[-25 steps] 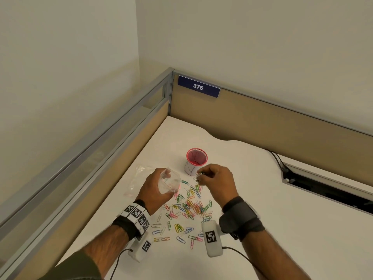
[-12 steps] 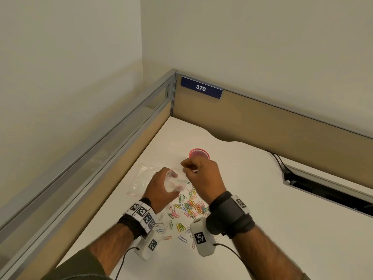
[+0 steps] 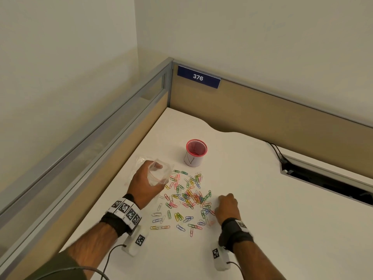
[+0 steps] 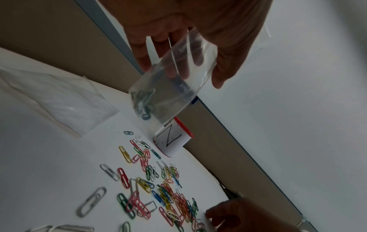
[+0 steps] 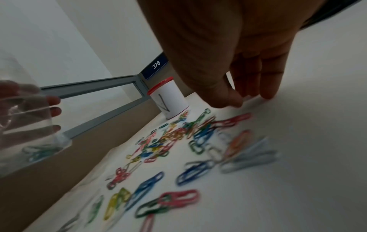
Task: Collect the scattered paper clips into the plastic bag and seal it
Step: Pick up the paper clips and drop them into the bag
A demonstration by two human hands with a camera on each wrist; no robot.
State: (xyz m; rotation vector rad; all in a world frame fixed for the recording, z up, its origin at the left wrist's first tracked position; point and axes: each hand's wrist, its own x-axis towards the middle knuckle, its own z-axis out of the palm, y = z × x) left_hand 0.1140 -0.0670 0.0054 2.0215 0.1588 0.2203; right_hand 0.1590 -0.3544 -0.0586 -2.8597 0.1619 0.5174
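Observation:
My left hand [image 3: 144, 185] grips a small clear plastic bag [image 3: 159, 174] above the desk, its mouth held open toward the pile. A few clips [image 4: 144, 102] lie in the bag's bottom corner. Many coloured paper clips [image 3: 189, 197] are scattered on the white desk [image 3: 282, 219] between my hands. My right hand [image 3: 227, 207] is low at the pile's right edge, fingers pointing down. In the right wrist view its fingertips [image 5: 268, 94] touch the desk with the thumb close by, and I see no clip between them.
A white cup with a red rim [image 3: 194, 153] stands just behind the pile. Another clear plastic bag [image 3: 141, 160] lies flat on the desk behind my left hand. Partition walls [image 3: 262, 110] close the corner; a cable slot [image 3: 323, 178] is at right.
My right hand left the bag's mouth and dropped down and right to the pile's right edge. The left hand keeps holding the bag in about the same place.

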